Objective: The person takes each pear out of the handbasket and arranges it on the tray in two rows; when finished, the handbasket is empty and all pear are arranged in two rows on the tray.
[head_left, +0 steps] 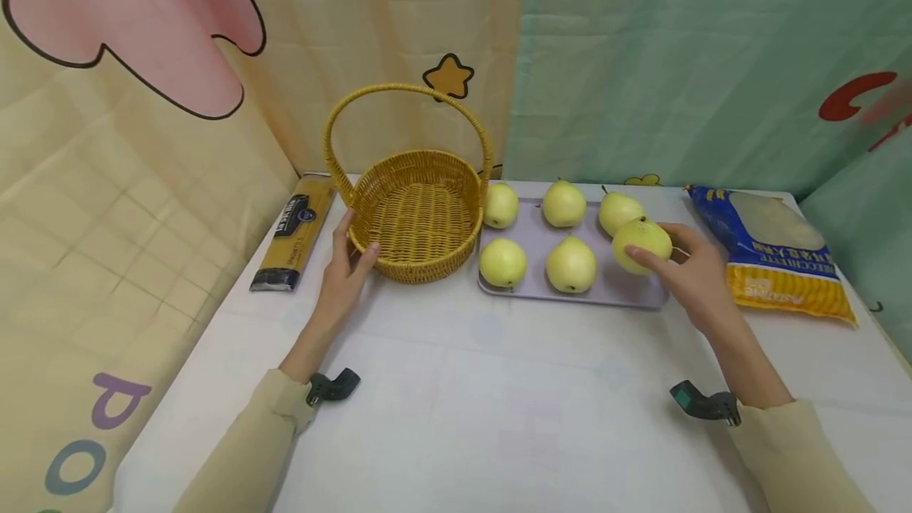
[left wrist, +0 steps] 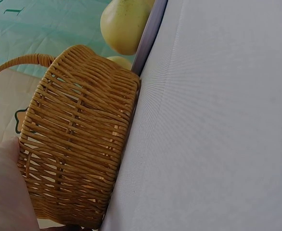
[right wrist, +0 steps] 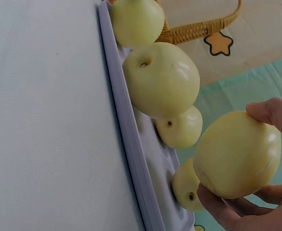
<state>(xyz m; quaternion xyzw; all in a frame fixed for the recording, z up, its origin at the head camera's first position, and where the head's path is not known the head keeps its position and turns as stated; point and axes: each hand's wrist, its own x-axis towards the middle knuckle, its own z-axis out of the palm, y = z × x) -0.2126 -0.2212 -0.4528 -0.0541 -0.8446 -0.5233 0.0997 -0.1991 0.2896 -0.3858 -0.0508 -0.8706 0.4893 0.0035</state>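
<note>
My right hand (head_left: 694, 275) grips a pale yellow-green pear (right wrist: 238, 154) between thumb and fingers, raised over the right end of a lilac tray (head_left: 613, 297). Several more pears sit on that tray, among them one at the front middle (head_left: 571, 264) and one at the back (head_left: 564, 203). On the left, my left hand (head_left: 345, 271) holds the near-left rim of a round wicker basket (head_left: 420, 220), thumb at the rim and fingers along the outer side. Bare weave shows inside the basket, and its tall handle arches above.
Left of the basket lies a packet of spaghetti (head_left: 294, 232). A blue and yellow pasta bag (head_left: 775, 252) lies right of the tray. Printed curtains (head_left: 606, 62) hang behind the white table (head_left: 484, 410). The basket's right side stands close against the tray's left end.
</note>
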